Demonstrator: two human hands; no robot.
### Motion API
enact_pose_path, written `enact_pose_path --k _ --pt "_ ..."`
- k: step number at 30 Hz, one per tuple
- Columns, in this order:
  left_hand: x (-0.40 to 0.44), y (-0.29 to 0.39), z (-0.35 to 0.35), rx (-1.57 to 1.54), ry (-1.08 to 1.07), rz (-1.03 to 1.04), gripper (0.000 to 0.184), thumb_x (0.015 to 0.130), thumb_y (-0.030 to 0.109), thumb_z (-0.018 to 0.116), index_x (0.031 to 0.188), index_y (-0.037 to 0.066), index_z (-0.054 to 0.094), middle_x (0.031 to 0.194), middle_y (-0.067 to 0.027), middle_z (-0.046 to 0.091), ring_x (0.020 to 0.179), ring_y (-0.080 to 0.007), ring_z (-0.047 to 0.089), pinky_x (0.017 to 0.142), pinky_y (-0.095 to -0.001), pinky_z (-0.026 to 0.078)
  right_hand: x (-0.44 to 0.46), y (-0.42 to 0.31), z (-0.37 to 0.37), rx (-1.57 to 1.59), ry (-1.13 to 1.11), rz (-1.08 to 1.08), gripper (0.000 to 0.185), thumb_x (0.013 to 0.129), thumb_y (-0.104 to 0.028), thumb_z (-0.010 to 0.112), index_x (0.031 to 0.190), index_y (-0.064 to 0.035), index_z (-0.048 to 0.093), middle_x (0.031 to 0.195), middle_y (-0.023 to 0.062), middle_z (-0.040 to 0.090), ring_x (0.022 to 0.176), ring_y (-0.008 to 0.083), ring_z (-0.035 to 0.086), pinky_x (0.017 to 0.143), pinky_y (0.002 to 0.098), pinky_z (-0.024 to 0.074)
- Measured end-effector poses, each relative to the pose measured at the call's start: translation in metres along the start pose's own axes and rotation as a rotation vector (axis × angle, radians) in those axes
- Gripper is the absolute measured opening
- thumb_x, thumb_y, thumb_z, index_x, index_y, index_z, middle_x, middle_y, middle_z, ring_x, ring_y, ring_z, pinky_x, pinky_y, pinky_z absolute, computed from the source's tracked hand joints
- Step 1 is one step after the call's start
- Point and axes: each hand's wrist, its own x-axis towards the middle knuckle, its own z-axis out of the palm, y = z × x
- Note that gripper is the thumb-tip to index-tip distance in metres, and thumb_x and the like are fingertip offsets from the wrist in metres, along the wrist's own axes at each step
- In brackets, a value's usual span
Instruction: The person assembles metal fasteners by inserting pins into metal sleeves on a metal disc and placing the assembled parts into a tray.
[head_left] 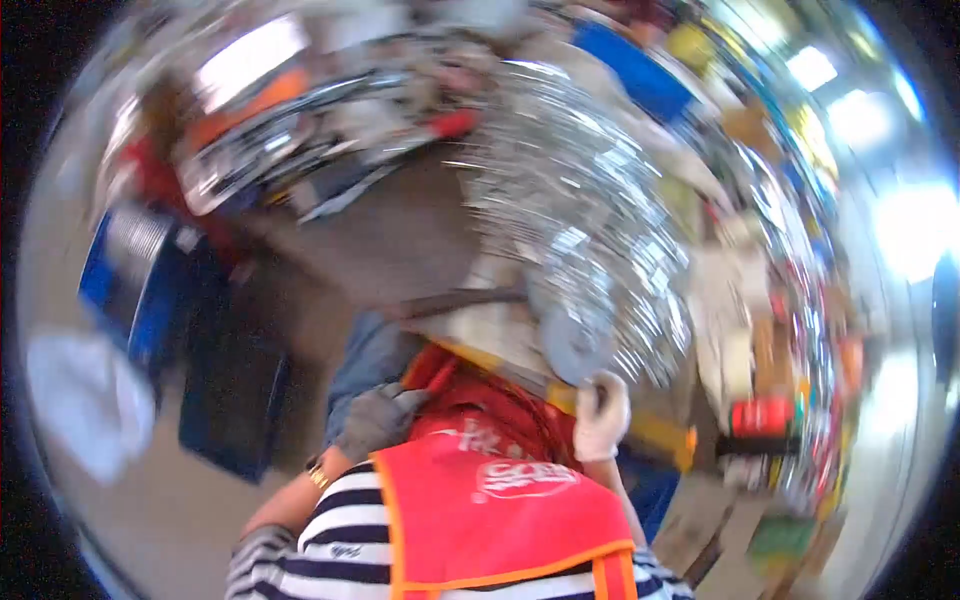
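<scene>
Grey disc [574, 345] judged light, stiff; best gripped by rim. Right hand [602, 416] seen at rim, left hand [378, 420] apart; neither grip can be told.

Too streaked for counting single pieces in the silvery heap [590, 210], upper centre. Impossible to confirm contact between the grey disc [575, 345] and the right hand [602, 418], lower centre. Unable to tell any grip of the left hand [375, 424] on the blurred red strip [437, 377]. Hard to read the upper lettering [480, 437] on the apron [520, 535], cut off by the bottom edge. Impossible to name the goods [765, 413] smeared along the frame's right side.
</scene>
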Motion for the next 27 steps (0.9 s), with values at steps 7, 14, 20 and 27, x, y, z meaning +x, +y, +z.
enact_pose_path --k 7,14,20,27 --pt "0.038 0.051 -0.03 -0.036 0.071 0.693 0.03 0.084 0.008 0.069 0.113 0.017 0.073 0.097 -0.0095 0.071 0.08 -0.0298 0.068 0.067 -0.0436 0.055 -0.072 0.011 -0.102 0.089 0.237 0.205 0.015 0.084 0.001 0.071 0.097 -0.0032 0.065 0.095 0.0128 0.066 0.084 0.0254 0.066 0.078 0.0351 0.0532" --pt "0.089 0.144 -0.015 -0.209 -0.159 1.001 0.034 0.084 -0.001 0.066 0.114 0.013 0.072 0.097 -0.0105 0.072 0.084 -0.03 0.068 0.075 -0.0412 0.055 -0.24 0.093 -0.193 -0.226 0.713 0.837 0.017 0.092 -0.008 0.068 0.107 -0.0008 0.067 0.099 0.0133 0.069 0.091 0.0275 0.066 0.084 0.0357 0.0524" --pt "0.099 0.168 0.016 -0.248 -0.26 1.019 0.033 0.086 -0.001 0.065 0.116 0.012 0.072 0.094 -0.0122 0.072 0.081 -0.031 0.069 0.071 -0.0416 0.055 -0.325 0.164 -0.168 -0.363 0.451 1.119 0.024 0.094 -0.016 0.07 0.112 0.0 0.068 0.097 0.0111 0.073 0.087 0.0187 0.067 0.081 0.0327 0.0534" --pt "0.106 0.171 0.013 -0.164 -0.292 0.978 0.034 0.084 -0.003 0.065 0.114 0.012 0.073 0.097 -0.0124 0.073 0.081 -0.0318 0.07 0.07 -0.0409 0.055 -0.337 0.247 -0.127 -0.416 0.002 1.337 0.032 0.093 -0.028 0.067 0.112 -0.0017 0.068 0.107 0.0183 0.073 0.101 0.0339 0.07 0.089 0.0415 0.0536"
